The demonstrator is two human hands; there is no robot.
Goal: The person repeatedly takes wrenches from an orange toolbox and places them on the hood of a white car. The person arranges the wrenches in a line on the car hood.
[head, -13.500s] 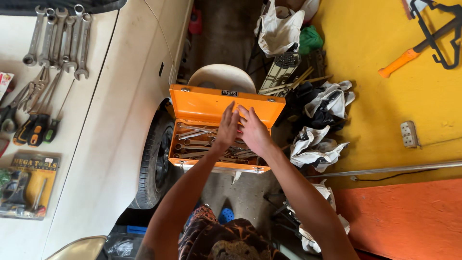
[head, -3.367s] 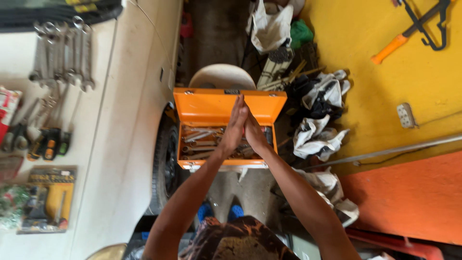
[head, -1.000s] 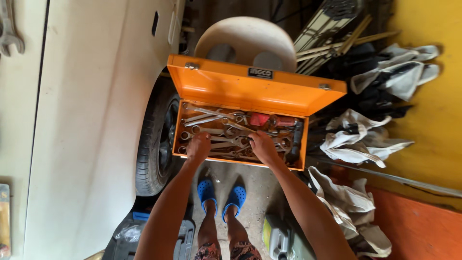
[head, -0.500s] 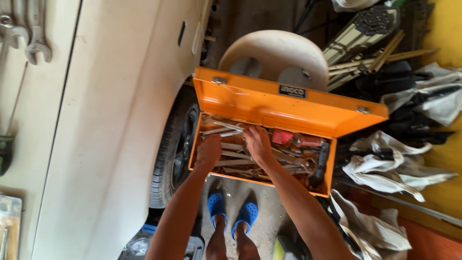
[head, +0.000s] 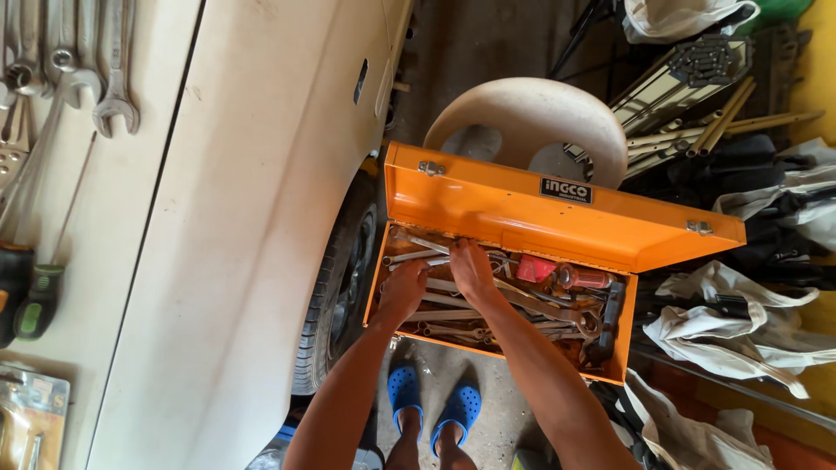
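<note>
An open orange metal toolbox [head: 557, 222] stands in front of me, its lid tipped back. Inside lie several steel wrenches [head: 453, 313], a red-handled tool [head: 535, 270] and a dark tool [head: 610, 313]. My left hand [head: 403, 292] rests palm down on the wrenches at the box's left end. Just beside it, my right hand [head: 470, 268] reaches into the wrenches near the back of the box, fingers curled among them. Whether either hand grips a tool is hidden.
A white car body [head: 235, 218] and its tyre [head: 335, 296] fill the left. Wrenches [head: 96, 70] and screwdrivers [head: 35, 296] lie on the car. A round pale stool [head: 522, 117] stands behind the box. White cloths [head: 740, 326] lie at right. My blue clogs [head: 431, 405] are below.
Both hands went from pressed together above the box down into the wrenches. Over the last second the view shifted closer and both hands slid toward the box's left end.
</note>
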